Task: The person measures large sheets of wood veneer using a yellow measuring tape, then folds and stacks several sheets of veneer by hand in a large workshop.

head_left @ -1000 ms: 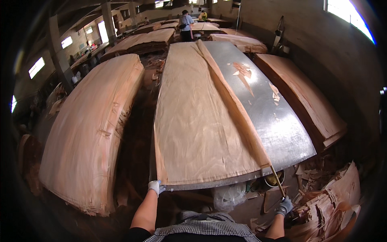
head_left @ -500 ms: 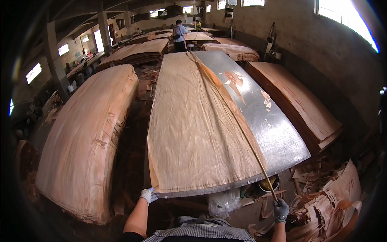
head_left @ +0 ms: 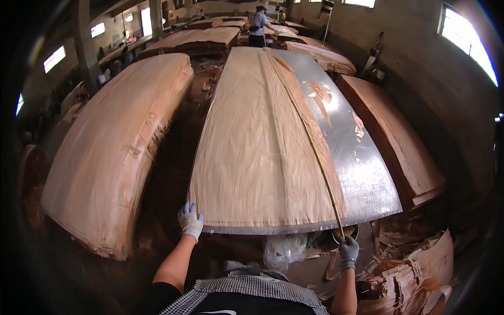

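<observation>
A wide sheet of thin wood veneer (head_left: 247, 157) lies over a metal-topped table (head_left: 362, 178), its surface wrinkled. My left hand (head_left: 191, 222), in a white glove with bluish fingertips, is at the sheet's near left corner, fingers stretched out and apart. Whether those fingertips press on the sheet or only the table edge is hard to see. A long thin wooden stick (head_left: 318, 152) runs lengthwise along the sheet's right part. Its near end is in my right hand (head_left: 348, 251), which wears a grey glove and is closed round it.
Tall veneer stacks stand to the left (head_left: 115, 147) and right (head_left: 394, 136). Veneer scraps (head_left: 321, 94) lie on the metal. Below the near edge are a clear plastic bag (head_left: 284, 251) and a bucket (head_left: 336, 239); torn veneer (head_left: 420, 273) is heaped right. A person (head_left: 258, 26) stands beyond the table.
My left hand has shifted forward along the sheet's left edge, fingers now spread. The sheet's right side lies flatter under the stick. The view has tilted down.
</observation>
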The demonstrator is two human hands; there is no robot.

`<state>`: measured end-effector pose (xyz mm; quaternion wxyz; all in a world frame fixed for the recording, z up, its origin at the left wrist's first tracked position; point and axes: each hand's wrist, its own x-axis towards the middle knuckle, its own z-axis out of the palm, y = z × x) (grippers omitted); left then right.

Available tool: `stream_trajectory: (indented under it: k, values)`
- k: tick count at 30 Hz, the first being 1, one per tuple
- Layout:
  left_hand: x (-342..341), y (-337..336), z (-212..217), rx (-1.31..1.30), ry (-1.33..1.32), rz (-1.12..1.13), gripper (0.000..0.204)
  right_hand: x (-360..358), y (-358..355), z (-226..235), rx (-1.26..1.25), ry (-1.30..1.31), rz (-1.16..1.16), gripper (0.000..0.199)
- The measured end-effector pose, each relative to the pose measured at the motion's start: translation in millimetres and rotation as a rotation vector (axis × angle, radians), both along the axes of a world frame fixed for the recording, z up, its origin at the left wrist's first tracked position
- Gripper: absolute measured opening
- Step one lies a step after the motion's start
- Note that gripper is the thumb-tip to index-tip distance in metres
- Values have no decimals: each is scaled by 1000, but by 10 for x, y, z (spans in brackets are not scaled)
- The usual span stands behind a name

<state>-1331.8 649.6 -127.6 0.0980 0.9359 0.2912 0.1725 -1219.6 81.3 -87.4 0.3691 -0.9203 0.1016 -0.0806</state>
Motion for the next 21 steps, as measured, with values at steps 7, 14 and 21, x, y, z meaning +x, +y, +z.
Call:
stream_trajectory:
  k: [7, 14, 21]
  values:
    - [-132, 111, -388, -133, 363, -21, 63, 568, 366, 119, 196, -17, 69, 17]
    - [-176, 163, -613, -254, 405, -32, 70, 575, 719, -285, 93, -235, 39, 23]
    - [-188, 52, -438, -244, 421, 51, 78, -190, 1419, -247, 606, 270, 27, 19]
